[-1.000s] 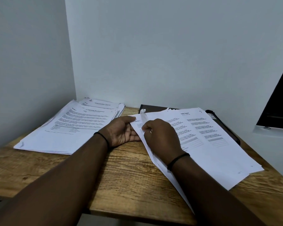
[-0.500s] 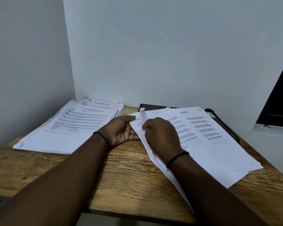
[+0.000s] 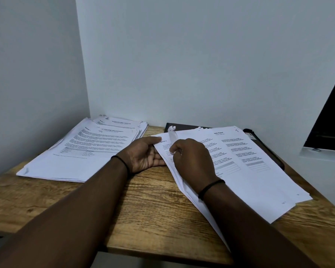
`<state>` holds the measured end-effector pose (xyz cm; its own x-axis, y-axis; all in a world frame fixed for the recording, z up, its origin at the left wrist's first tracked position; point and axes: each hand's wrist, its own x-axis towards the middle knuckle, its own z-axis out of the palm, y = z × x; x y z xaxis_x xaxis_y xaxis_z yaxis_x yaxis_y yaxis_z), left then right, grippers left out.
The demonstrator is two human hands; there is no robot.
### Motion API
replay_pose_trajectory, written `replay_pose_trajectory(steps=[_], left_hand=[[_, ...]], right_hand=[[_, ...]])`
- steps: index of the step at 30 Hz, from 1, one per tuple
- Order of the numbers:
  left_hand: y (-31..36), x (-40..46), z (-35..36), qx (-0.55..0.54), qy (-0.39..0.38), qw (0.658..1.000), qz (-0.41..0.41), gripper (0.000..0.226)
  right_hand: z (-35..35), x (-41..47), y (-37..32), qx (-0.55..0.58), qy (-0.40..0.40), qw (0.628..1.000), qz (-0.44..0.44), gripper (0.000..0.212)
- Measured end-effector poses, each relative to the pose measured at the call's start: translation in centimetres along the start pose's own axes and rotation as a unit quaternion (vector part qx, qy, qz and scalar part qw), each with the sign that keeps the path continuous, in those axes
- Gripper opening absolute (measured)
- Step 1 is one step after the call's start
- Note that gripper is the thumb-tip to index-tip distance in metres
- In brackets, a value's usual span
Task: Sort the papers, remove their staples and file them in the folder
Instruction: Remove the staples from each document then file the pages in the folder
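Note:
A fanned stack of printed papers [image 3: 249, 171] lies on the right half of the wooden desk. My left hand [image 3: 143, 157] grips the stack's left edge, thumb on top and fingers underneath. My right hand [image 3: 191, 161] rests on the top sheet and pinches a bent-up corner strip of paper [image 3: 172, 136] near the upper left corner. A dark folder [image 3: 184, 127] lies under the far end of this stack, mostly hidden. A second pile of printed papers [image 3: 81, 151] sits at the left of the desk. No staple is clear enough to make out.
The wooden desk [image 3: 153, 206] stands in a corner, with walls on the left and behind. A dark object [image 3: 267, 149] lies along the right edge of the papers. A dark window [image 3: 331, 122] is at the far right. The desk's front edge is near me.
Both hands stay on the right stack's upper left corner, almost still. The view has shifted only slightly.

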<state>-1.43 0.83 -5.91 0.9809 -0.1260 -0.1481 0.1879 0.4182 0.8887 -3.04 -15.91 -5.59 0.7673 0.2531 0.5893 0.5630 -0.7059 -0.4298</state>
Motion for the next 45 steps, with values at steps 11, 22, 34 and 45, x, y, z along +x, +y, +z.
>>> replay_pose_trajectory(steps=[11,22,34,45], left_hand=[[0.12,-0.02,-0.08,0.004,-0.002,1.0,0.005,0.045],[-0.02,-0.24,0.17,0.019,0.006,1.0,0.016,0.053],[0.14,-0.29,0.2,0.032,0.001,0.999,0.012,0.071],[0.15,-0.71,0.74,0.085,-0.036,0.996,0.017,0.056]], right_hand=[[-0.3,-0.16,0.08,0.035,0.025,0.999,0.01,0.019],[-0.58,-0.2,-0.47,-0.058,-0.048,0.997,-0.018,0.035],[-0.86,0.01,-0.37,-0.016,0.035,0.998,0.042,0.018],[-0.28,0.05,-0.44,-0.006,-0.02,1.0,-0.012,0.035]])
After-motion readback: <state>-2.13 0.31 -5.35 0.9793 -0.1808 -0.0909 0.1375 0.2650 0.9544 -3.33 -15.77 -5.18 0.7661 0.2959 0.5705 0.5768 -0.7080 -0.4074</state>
